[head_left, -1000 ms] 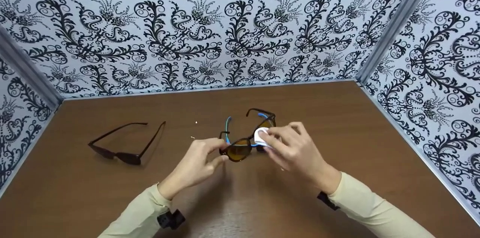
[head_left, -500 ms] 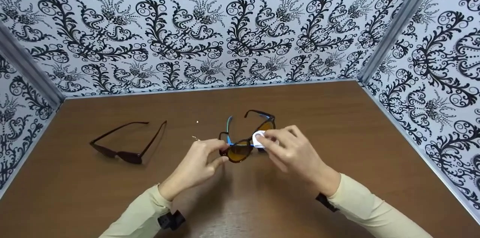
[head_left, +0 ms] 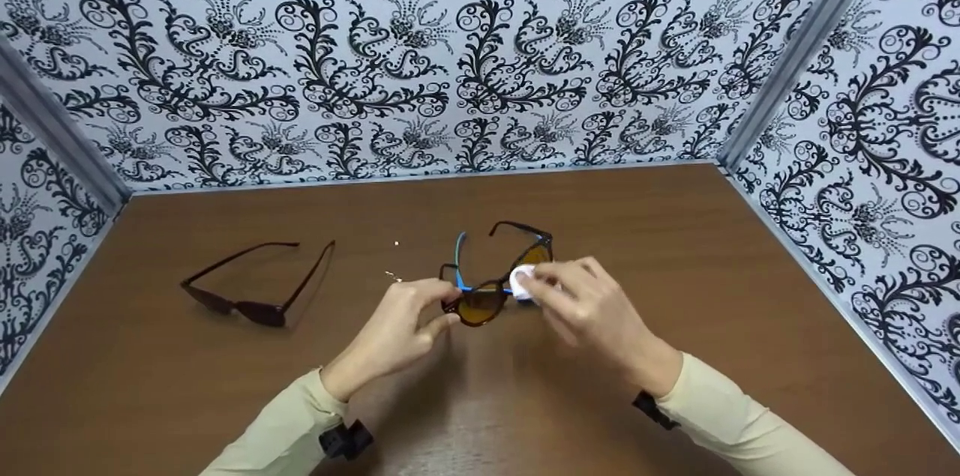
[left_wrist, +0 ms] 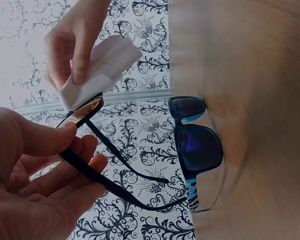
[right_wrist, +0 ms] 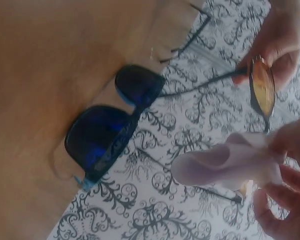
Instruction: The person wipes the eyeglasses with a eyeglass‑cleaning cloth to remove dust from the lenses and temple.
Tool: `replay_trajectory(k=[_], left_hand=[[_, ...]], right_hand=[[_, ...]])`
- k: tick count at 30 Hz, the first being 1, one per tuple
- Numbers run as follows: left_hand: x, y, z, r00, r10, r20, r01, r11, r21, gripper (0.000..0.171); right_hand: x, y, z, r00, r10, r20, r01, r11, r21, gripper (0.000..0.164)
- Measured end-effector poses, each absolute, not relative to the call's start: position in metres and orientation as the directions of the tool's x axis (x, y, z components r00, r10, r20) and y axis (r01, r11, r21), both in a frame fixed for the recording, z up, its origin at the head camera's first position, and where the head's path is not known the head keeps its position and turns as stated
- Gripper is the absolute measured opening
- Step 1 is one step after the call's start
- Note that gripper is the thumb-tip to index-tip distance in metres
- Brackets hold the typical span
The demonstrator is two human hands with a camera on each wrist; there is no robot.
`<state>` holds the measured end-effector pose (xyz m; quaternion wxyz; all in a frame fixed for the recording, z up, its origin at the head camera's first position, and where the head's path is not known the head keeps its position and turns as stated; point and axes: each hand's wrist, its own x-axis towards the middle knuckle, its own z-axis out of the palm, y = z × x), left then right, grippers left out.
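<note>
Table [head_left: 720,296]: we see its back edge meet the patterned wall [head_left: 420,49]; brown wood spreads to our right.
Dark glasses [head_left: 259,313]: on the table, well to our left.
Blue glasses [left_wrist: 200,147]: on the table, below the raised pair, lenses towards us.
Amber glasses [head_left: 480,306]: held above the table, arms towards the wall, long axis slanting from near left to far right.
Left grip [head_left: 397,322]: thumb and fingers pinch their left end.
Right grip [head_left: 592,303]: fingers closed on a white cloth [head_left: 522,283] at the right lens.

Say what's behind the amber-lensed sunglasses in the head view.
Blue-lensed sunglasses on the table, one blue earpiece plainly showing. The amber-lensed sunglasses, white cloth and right hand cover much of their front.
</note>
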<state>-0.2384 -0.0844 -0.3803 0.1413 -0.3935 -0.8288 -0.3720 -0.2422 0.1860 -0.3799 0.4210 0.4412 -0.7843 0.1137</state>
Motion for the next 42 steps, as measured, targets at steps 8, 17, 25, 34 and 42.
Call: replay_trajectory(k=[8, 17, 25, 34, 42], left_hand=[[-0.24, -0.085, -0.377, -0.642, 0.535, 0.549, 0.766, 0.422, 0.484, 0.013], [-0.24, -0.087, -0.373, -0.64, 0.55, 0.536, 0.768, 0.428, 0.477, 0.012], [-0.24, -0.091, -0.372, -0.646, 0.541, 0.538, 0.763, 0.429, 0.485, 0.015], [-0.238, -0.087, -0.374, -0.629, 0.559, 0.54, 0.777, 0.428, 0.462, 0.014], [-0.236, -0.088, -0.377, -0.624, 0.559, 0.546, 0.779, 0.388, 0.493, 0.016]], right_hand=[[-0.243, 0.191, -0.38, -0.333, -0.423, 0.843, -0.667, 0.738, 0.107, 0.023], [-0.244, 0.175, -0.379, -0.198, -0.532, 0.823, -0.735, 0.636, 0.234, 0.02], [-0.25, 0.185, -0.374, -0.379, -0.392, 0.839, -0.636, 0.768, 0.071, 0.021], [-0.247, 0.175, -0.38, -0.142, -0.561, 0.816, -0.766, 0.584, 0.268, 0.02], [-0.253, 0.191, -0.378, -0.304, -0.406, 0.862, -0.677, 0.729, 0.104, 0.022]])
